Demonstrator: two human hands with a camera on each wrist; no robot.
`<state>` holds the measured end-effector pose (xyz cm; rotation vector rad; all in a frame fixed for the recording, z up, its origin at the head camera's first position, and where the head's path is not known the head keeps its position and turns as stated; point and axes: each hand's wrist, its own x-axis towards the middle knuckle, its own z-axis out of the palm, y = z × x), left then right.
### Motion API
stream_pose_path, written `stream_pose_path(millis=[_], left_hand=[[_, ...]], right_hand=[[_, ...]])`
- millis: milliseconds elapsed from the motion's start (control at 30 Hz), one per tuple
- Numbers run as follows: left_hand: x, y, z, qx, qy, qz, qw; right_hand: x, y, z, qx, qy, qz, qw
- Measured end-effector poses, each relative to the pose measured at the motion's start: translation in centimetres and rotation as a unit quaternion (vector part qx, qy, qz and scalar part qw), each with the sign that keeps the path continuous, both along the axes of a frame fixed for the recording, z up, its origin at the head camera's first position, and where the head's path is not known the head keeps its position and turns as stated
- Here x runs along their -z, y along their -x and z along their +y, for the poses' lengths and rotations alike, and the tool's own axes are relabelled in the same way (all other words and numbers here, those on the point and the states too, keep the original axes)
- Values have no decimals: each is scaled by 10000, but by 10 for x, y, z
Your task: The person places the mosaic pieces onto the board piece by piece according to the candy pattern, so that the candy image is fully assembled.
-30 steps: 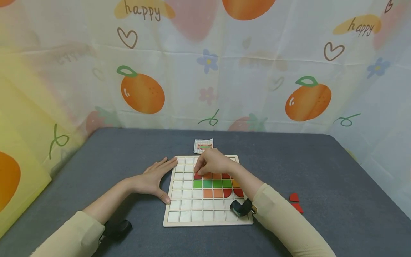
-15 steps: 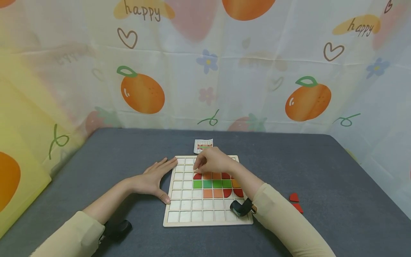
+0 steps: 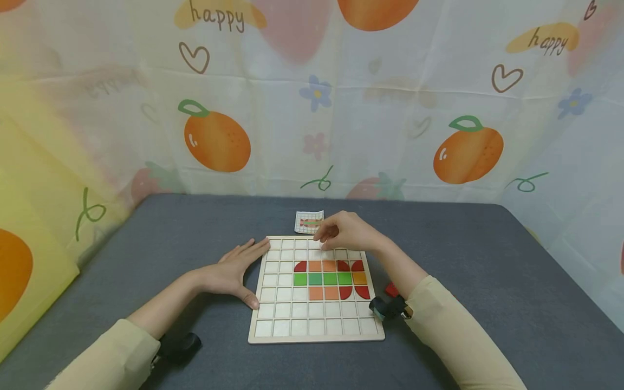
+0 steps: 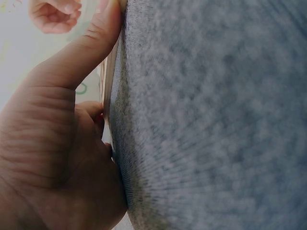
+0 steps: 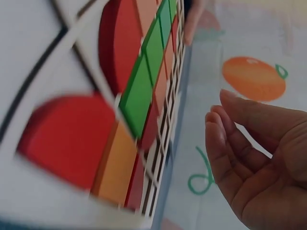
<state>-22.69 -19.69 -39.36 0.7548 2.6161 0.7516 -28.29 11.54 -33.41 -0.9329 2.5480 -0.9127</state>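
A pale wooden grid board (image 3: 317, 340) lies on the table. Spread along its left edge, my left hand (image 3: 226, 275) rests fingertips and thumb on the frame; the left wrist view shows the thumb (image 4: 96, 43) against the board's side. Over the far rows hovers my right hand (image 3: 348, 233), fingers loosely curved and nothing between them, as the right wrist view confirms. Three rows of coloured tiles sit in the grid: a rounded red tile (image 3: 300, 266) at upper left, green squares (image 3: 330, 279) across the middle, an orange square (image 3: 359, 278) at right, salmon squares (image 3: 316, 293) below.
Behind the board lies a small printed card (image 3: 304, 216) with a coloured grid pattern. A loose red piece (image 3: 391, 290) shows on the table beside my right forearm, partly covered. A fruit-printed cloth (image 3: 375, 135) hangs behind the table.
My right hand has left the upper-left red tile and moved right and up. Its forearm now covers most of the loose red pieces. The left hand has stayed put.
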Motion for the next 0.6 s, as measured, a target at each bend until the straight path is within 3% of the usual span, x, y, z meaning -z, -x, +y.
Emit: stream_pose_path(millis=[600], left_hand=[[-1,0,0,15,-28,-16,10000]], right_hand=[[2,-2,63,194,-457,-512,9975]])
